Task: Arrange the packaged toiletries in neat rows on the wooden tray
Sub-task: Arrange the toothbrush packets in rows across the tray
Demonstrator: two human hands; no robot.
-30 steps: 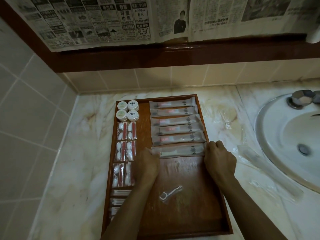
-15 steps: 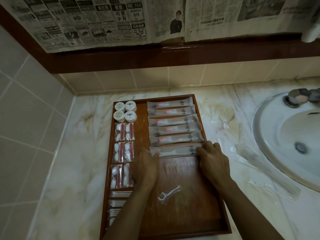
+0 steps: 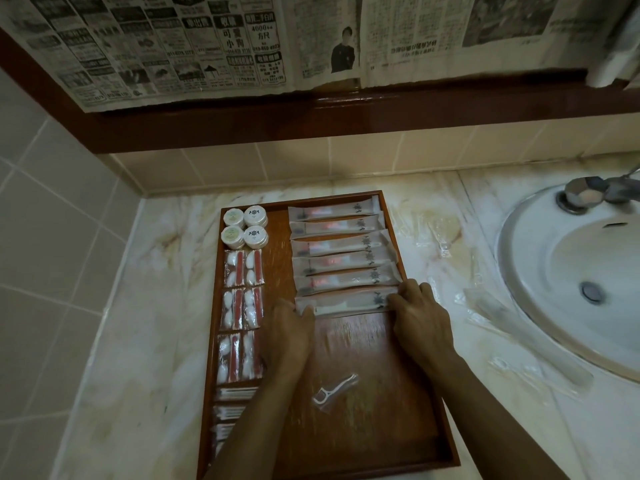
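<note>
marble counter, wooden tray, clear wrappers

Left hand, right hand: bare forearms, no sleeves, rings, watch.

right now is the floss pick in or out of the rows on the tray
Out. The floss pick lies alone and slanted on the bare wood of the wooden tray, nearer than both hands, touching no row.

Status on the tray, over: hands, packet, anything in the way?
Left hand and right hand pinch sixth long packet's ends. Loose floss pick lies on wooden tray, nearer the camera, clear of packet.
</note>
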